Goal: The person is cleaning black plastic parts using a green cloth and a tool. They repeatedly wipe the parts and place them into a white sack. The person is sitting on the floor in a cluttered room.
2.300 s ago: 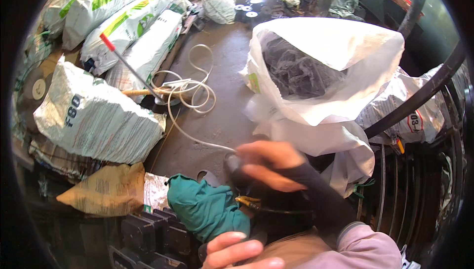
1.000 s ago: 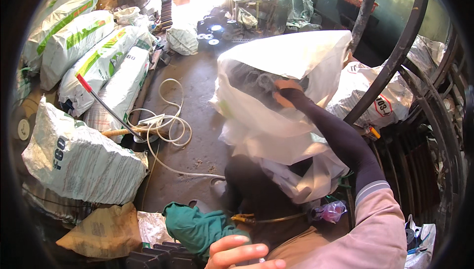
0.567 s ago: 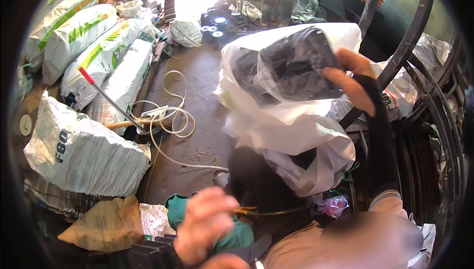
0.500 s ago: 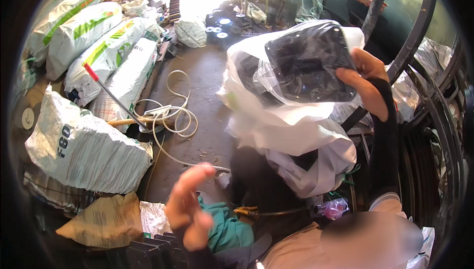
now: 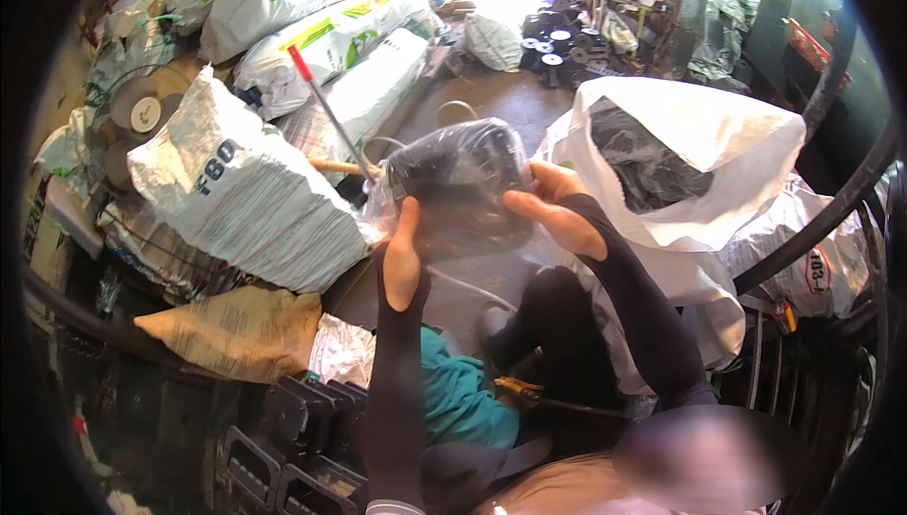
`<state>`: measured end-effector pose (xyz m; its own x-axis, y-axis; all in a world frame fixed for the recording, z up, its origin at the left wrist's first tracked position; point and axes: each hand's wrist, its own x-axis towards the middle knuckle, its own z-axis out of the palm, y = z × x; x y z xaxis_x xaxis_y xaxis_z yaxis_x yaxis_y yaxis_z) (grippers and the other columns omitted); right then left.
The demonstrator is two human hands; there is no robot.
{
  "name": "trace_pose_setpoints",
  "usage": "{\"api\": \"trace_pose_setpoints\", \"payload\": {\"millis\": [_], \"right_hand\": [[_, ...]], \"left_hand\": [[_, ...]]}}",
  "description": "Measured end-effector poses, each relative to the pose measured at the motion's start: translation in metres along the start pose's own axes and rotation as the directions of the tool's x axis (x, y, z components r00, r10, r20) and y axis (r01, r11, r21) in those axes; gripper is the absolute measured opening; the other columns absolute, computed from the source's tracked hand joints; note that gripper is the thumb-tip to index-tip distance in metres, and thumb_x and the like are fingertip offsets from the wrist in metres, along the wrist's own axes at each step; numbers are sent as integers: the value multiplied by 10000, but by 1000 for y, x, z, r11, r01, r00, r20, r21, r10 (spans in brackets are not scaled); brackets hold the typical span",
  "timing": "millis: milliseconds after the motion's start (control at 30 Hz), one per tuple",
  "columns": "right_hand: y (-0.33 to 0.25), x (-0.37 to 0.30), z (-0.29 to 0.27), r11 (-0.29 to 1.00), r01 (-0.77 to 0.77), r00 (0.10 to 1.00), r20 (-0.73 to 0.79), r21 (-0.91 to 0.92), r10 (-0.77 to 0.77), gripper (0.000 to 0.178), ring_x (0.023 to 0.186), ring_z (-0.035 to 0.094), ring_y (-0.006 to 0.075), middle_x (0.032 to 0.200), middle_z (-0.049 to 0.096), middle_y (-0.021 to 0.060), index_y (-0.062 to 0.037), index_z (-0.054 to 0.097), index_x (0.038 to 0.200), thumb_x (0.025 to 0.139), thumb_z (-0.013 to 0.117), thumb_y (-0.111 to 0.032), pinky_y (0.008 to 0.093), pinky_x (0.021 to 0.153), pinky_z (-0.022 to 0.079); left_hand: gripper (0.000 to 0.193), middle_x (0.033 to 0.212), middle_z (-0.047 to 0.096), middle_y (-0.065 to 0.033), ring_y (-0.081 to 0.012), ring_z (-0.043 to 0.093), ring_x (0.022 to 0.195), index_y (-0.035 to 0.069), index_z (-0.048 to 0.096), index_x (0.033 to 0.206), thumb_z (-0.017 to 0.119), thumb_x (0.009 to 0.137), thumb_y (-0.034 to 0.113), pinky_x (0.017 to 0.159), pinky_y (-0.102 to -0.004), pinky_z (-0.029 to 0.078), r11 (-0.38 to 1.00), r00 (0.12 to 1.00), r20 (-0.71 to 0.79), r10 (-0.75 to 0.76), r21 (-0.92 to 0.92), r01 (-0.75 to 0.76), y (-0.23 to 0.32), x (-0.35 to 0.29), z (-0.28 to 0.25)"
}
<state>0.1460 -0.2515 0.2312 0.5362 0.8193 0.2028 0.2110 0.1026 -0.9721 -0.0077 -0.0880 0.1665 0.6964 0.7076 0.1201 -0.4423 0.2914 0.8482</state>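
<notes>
Both of my hands grip a black rectangular part wrapped in clear plastic film, held up in front of me. My left hand takes its near left side, thumb on the upper face. At the right edge my right hand closes on it, thumb on top. The fingers under the part are mostly hidden. Just right of my right hand stands an open white woven sack, with more dark film-wrapped pieces inside.
Filled white sacks lie at the far left. A red-tipped metal rod leans near a standing white sack. Black plastic frames are stacked at lower left, beside teal cloth and a yellow-handled tool. A dark curved bar crosses the right.
The wrapped black part has moved from over the sack's mouth leftward to in front of me. My left hand, free before, has come up and taken hold of it. The view has shifted left.
</notes>
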Motion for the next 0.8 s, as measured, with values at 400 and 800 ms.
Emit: {"api": "trace_pose_setpoints", "payload": {"millis": [400, 800], "right_hand": [[166, 35, 14, 947, -318, 922, 217, -40, 319, 364, 744, 610, 124, 815, 662, 51, 19, 668, 1035, 948, 624, -331, 289, 668, 488], [222, 50, 27, 527, -789, 614, 443, 316, 654, 301, 641, 646, 178, 800, 674, 87, -5, 659, 1127, 942, 642, -243, 301, 534, 512]], "left_hand": [[394, 1100, 674, -109, -206, 667, 876, -14, 616, 1219, 530, 1007, 306, 740, -312, 542, 945, 878, -356, -319, -196, 263, -104, 23, -118], [436, 965, 715, -117, -243, 699, 770, 22, 642, 1157, 455, 1027, 394, 656, -336, 546, 939, 850, -401, -341, -99, 330, -132, 41, -148]]}}
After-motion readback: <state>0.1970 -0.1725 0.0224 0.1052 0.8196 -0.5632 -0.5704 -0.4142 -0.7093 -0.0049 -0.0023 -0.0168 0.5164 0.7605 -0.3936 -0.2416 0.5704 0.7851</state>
